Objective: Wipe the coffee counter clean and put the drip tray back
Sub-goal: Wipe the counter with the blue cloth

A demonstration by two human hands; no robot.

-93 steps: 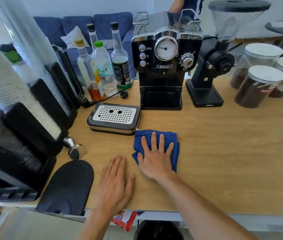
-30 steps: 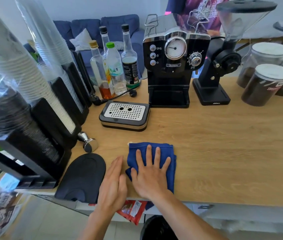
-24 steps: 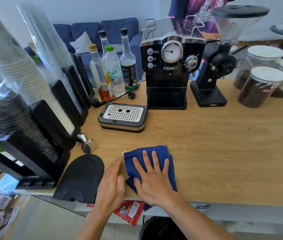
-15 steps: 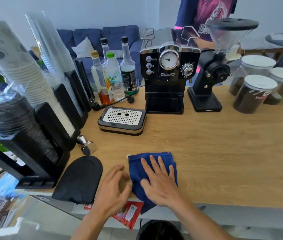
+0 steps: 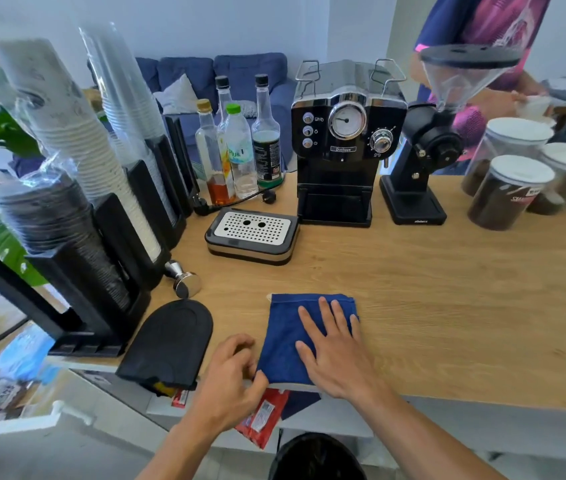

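I see the wooden counter (image 5: 448, 289) filling the view, its near edge running left to right; at the back stands the black espresso machine (image 5: 344, 143), its front facing me and the bay at its base open; just right of it is the grinder (image 5: 427, 150); far right, the lidded jars (image 5: 510, 192); along the left, the cup dispensers (image 5: 94, 188), with bottles (image 5: 240, 147) behind the tray. The drip tray (image 5: 253, 235) sits on the counter just left of the machine's base, apart from it, perforated plate up; its long axis runs left to right, slightly angled, roughly parallel to the machine's front. The blue cloth (image 5: 285, 334) lies folded at the near edge, its long axis running away from me, one corner hanging over the edge. My right hand (image 5: 333, 351) lies flat on the cloth, fingers spread and pointing toward the machine; my left hand (image 5: 229, 372) is curled at the cloth's near left corner, thumb and fingers pinching it. A black mat (image 5: 170, 344) lies left of the hands; a metal tamper (image 5: 184, 280) lies on its side beyond it.
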